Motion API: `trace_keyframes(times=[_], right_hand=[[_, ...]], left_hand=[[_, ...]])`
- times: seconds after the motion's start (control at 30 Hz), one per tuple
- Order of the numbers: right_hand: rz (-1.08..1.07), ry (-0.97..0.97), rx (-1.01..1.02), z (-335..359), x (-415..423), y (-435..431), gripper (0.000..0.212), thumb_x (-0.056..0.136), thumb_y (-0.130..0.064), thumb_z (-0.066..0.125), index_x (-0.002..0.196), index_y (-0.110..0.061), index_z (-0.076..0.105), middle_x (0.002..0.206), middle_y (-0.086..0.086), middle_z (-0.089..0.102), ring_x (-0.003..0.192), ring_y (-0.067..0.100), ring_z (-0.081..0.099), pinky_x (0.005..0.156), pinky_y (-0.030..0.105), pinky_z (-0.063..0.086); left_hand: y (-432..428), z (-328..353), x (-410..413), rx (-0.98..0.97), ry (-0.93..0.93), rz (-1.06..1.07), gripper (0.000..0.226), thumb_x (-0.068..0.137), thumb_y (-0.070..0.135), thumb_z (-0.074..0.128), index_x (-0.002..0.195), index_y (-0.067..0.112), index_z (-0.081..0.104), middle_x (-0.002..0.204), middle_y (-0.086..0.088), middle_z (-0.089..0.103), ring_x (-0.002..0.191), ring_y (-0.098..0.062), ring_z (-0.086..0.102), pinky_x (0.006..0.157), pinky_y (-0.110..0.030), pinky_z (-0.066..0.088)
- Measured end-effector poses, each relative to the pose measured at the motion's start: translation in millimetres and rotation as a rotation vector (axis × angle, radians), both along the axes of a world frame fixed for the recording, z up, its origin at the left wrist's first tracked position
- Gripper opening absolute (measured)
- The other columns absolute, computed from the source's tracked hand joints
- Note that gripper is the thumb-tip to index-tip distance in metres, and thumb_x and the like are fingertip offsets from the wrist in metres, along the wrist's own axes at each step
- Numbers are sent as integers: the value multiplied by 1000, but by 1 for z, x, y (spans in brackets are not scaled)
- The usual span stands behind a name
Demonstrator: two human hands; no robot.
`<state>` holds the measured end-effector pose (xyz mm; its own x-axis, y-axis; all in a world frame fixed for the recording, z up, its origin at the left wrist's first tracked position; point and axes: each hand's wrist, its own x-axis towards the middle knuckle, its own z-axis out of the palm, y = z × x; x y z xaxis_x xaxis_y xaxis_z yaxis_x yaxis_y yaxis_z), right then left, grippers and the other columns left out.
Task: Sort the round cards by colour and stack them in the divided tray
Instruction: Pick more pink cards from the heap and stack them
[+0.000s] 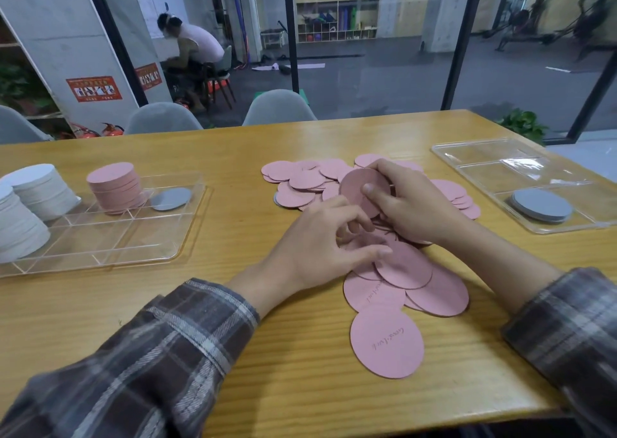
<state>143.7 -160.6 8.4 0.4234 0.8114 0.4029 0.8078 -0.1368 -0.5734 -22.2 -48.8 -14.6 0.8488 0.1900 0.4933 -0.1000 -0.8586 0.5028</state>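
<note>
Right hand (410, 203) grips one pink card (357, 183) tilted up over the loose pink pile (300, 183); thumb on its face, fingers (380, 167) curled round the far edge. Left hand (320, 247) sits just beside it, fingers curled down at the pile, thumb lying across a flat card. Cannot tell whether it pinches anything.

The pile runs mid-tabletop from far to near. A single pink card (387, 342) lies at the near end, touching the rest and short of the front edge of the tabletop (233, 320).

Divided tray (133, 237) is at the left, well apart from the pile, with bare wood between them. Its far compartments hold a pink stack (115, 187) and, next right, a grey card (171, 198) lying flat; the near compartments show bare plastic. White stacks (40, 190) stand at the tray's left end.

A second clear tray (500, 170) sits close to the tabletop's right edge, and a grey stack (542, 205) lies in its nearest section. A narrow bare strip separates it from the pile.
</note>
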Motion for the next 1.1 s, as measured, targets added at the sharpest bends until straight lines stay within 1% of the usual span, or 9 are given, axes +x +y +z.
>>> trace_keyframes(times=[0.1,0.23,0.33,0.47,0.6,0.77,0.93,1.03,1.1], right_hand=[[-34,25,22,0,3,1,10,102,-26,54,109,-21,59,87,-7,66,78,16,62,70,36,46],[-47,37,23,-1,4,2,7,102,-25,54,108,-22,58,84,-10,64,74,11,61,67,34,43],[-56,20,15,-1,3,1,4,103,-24,54,106,-26,56,86,-12,63,78,14,60,68,33,41],[-77,52,17,0,5,0,5,103,-24,53,106,-27,56,93,-11,64,86,15,60,74,35,46],[-51,105,1,-2,6,1,11,105,-25,49,107,-22,59,87,-5,63,72,17,60,70,36,45],[-17,182,-4,-1,3,0,20,108,-24,42,103,-14,58,77,1,58,59,23,60,66,41,49],[55,284,-19,-3,2,1,26,109,-27,39,98,-12,58,62,-15,50,55,9,51,62,38,45],[117,336,-20,-1,-4,1,26,109,-29,42,90,-21,58,61,-18,51,54,5,51,55,27,41],[123,194,-56,2,-7,0,18,107,-33,48,93,-30,59,72,-21,60,64,4,57,60,23,44]], left_hand=[[-1,-3,3,-18,99,35,48,70,66,85,101,31,74,98,12,60,95,-5,59,82,-24,52],[0,5,1,-117,224,21,40,74,51,90,105,34,73,105,11,56,99,1,54,86,-12,43],[5,13,-1,-170,321,11,36,79,43,88,109,35,71,114,11,54,102,0,52,88,-12,43],[14,14,-1,-213,367,27,34,80,37,88,105,38,65,118,9,60,94,-3,56,74,-9,42],[23,12,-5,-286,328,38,34,79,34,89,104,33,67,106,14,67,82,-4,55,78,-23,52],[32,14,-6,-387,202,65,24,83,14,86,99,23,71,90,8,72,67,-9,63,69,-19,50],[40,11,-2,-551,11,178,13,87,14,83,91,19,72,81,2,73,71,-22,68,83,-48,60],[36,9,0,-591,-32,204,14,86,13,84,92,15,70,77,1,74,71,-21,74,84,-51,62],[32,9,2,-590,-39,209,15,86,13,84,92,14,70,76,0,75,71,-21,76,82,-49,63]])
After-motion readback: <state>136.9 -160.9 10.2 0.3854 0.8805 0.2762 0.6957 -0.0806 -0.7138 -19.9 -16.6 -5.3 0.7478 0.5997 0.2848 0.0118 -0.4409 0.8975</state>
